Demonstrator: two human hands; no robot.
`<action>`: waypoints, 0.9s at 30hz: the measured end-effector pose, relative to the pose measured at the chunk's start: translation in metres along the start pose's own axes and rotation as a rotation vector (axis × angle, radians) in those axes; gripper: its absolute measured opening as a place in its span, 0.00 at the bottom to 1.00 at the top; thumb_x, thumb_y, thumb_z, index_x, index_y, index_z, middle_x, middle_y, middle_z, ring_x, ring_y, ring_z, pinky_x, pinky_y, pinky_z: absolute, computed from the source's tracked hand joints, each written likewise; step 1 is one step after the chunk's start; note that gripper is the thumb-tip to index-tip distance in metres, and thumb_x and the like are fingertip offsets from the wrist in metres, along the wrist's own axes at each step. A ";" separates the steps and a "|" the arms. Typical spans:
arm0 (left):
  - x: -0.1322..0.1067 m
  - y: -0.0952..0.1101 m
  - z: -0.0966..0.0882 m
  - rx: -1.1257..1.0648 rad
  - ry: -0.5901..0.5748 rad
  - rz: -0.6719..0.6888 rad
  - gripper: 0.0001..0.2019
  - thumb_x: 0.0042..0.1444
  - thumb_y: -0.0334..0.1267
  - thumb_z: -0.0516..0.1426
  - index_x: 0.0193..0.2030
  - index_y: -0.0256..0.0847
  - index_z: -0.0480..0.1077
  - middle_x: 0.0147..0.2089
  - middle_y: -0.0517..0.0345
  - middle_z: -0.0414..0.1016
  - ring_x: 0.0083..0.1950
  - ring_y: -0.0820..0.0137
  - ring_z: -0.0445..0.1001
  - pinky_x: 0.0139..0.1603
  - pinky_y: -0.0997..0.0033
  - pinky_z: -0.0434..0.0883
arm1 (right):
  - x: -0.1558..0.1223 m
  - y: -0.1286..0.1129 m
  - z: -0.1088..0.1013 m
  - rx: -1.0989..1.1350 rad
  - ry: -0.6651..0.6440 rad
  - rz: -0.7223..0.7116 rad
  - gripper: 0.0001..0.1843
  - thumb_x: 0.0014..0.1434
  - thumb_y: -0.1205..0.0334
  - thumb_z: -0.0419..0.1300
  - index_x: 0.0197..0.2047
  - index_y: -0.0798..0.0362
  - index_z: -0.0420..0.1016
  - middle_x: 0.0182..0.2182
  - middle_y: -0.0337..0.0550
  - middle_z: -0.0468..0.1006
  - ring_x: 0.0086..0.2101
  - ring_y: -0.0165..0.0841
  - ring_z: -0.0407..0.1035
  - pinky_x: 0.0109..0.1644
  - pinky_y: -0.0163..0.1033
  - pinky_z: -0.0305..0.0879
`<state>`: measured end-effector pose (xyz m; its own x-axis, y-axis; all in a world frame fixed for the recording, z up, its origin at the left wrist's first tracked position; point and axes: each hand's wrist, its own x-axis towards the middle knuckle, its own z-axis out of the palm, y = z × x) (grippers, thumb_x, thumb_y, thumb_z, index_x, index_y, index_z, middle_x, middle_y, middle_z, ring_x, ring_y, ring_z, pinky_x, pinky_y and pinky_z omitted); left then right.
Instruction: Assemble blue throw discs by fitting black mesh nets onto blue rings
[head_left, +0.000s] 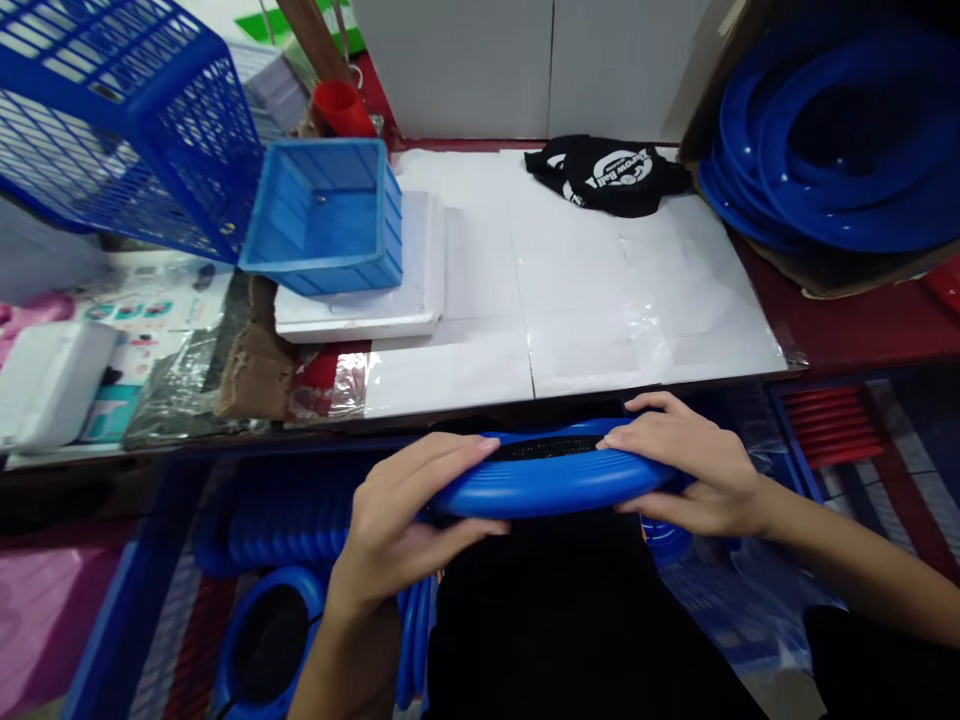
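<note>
I hold a blue ribbed plastic ring (pixel 551 480) edge-on, just below the front edge of the white-covered table (pixel 585 300). My left hand (pixel 409 520) is closed round its left end, fingers on top and thumb underneath. My right hand (pixel 694 465) grips its right end the same way. A black fabric piece (pixel 555 600) hangs under the ring in my lap. More blue rings (pixel 292 530) lie stacked below to the left, partly hidden by my left arm.
A small blue bin (pixel 330 215) sits on a white foam box at the table's left, with a blue mesh basket (pixel 127 120) beside it. A black printed bag (pixel 611 175) lies at the back. A carton of blue rings (pixel 832 140) stands at the right.
</note>
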<state>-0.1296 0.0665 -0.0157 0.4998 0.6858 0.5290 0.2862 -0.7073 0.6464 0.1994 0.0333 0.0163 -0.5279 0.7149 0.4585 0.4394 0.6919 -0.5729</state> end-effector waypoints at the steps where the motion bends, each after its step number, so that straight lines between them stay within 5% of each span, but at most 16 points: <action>1: -0.002 -0.006 0.002 -0.012 0.051 -0.011 0.26 0.63 0.51 0.70 0.62 0.41 0.77 0.49 0.47 0.86 0.47 0.59 0.86 0.49 0.62 0.83 | 0.000 0.002 0.001 0.029 0.017 0.004 0.30 0.68 0.56 0.71 0.69 0.49 0.72 0.49 0.48 0.88 0.44 0.39 0.84 0.61 0.55 0.76; 6: -0.015 -0.039 0.017 -0.175 0.219 0.036 0.22 0.61 0.56 0.70 0.50 0.40 0.81 0.34 0.54 0.82 0.31 0.63 0.80 0.31 0.65 0.77 | -0.003 0.009 0.002 0.164 -0.024 -0.001 0.36 0.68 0.55 0.72 0.74 0.50 0.66 0.52 0.51 0.86 0.50 0.39 0.81 0.60 0.50 0.76; 9: -0.027 -0.057 0.025 -0.272 0.372 -0.009 0.16 0.65 0.53 0.67 0.45 0.41 0.81 0.31 0.55 0.80 0.30 0.64 0.78 0.31 0.63 0.76 | -0.004 0.012 -0.003 0.203 -0.108 0.061 0.38 0.68 0.55 0.72 0.76 0.49 0.64 0.56 0.53 0.84 0.55 0.40 0.78 0.61 0.50 0.76; 15: -0.049 -0.089 0.028 -0.461 0.583 -0.109 0.07 0.65 0.44 0.65 0.42 0.44 0.79 0.29 0.61 0.77 0.28 0.69 0.75 0.32 0.66 0.75 | -0.009 0.017 -0.005 0.165 -0.076 0.080 0.27 0.71 0.58 0.69 0.69 0.50 0.71 0.54 0.52 0.84 0.54 0.40 0.78 0.61 0.50 0.77; 19: -0.053 -0.100 0.028 -0.457 0.607 -0.121 0.09 0.64 0.45 0.65 0.39 0.44 0.74 0.28 0.64 0.74 0.27 0.72 0.73 0.29 0.68 0.73 | -0.010 0.020 0.002 0.119 -0.076 0.030 0.27 0.71 0.56 0.69 0.68 0.54 0.71 0.55 0.55 0.83 0.54 0.40 0.78 0.63 0.52 0.76; 24: -0.049 -0.096 0.029 -0.314 0.472 -0.196 0.33 0.62 0.75 0.52 0.34 0.43 0.63 0.29 0.68 0.65 0.28 0.76 0.71 0.29 0.64 0.73 | -0.012 0.026 0.008 0.107 -0.061 0.054 0.28 0.72 0.52 0.68 0.68 0.54 0.71 0.54 0.56 0.84 0.54 0.41 0.79 0.62 0.52 0.76; 27: -0.044 -0.093 0.031 -0.273 0.452 -0.155 0.36 0.63 0.78 0.48 0.33 0.41 0.59 0.29 0.68 0.61 0.28 0.78 0.69 0.28 0.64 0.72 | -0.014 0.027 0.018 0.136 0.051 0.023 0.26 0.73 0.53 0.67 0.69 0.54 0.72 0.51 0.54 0.85 0.51 0.41 0.81 0.58 0.50 0.77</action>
<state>-0.1528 0.0966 -0.1164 0.0505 0.8262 0.5611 0.0763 -0.5634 0.8227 0.2058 0.0396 -0.0174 -0.4801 0.7368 0.4761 0.3467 0.6579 -0.6686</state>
